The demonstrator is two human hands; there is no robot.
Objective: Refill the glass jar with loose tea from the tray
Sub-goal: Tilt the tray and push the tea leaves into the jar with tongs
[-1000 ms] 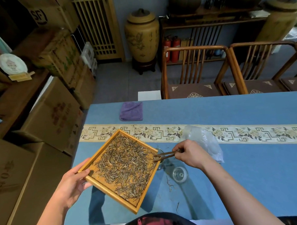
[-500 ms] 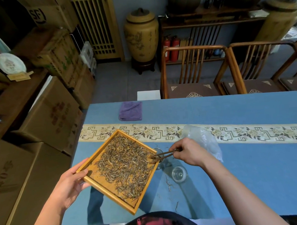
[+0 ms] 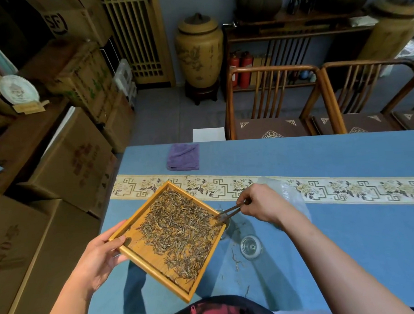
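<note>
While left hand [image 3: 100, 256] grips tilted wooden tray [image 3: 132, 251] of loose tea [image 3: 178, 231], right hand [image 3: 260, 205] pinches tweezers [image 3: 228, 211] over glass jar [image 3: 226, 223]

A blue-clothed counter [image 3: 347, 233] is carrying a folded purple cloth [image 3: 183, 157], and nearer than it, a round clear glass lid [image 3: 251, 246] and a crumpled clear plastic bag [image 3: 290, 196].

Left hand [image 3: 98, 254] low at left, thumb curled over, fingers beneath. Right hand [image 3: 260, 203] extended forward, fingertips pinched together, forearm bare.
</note>
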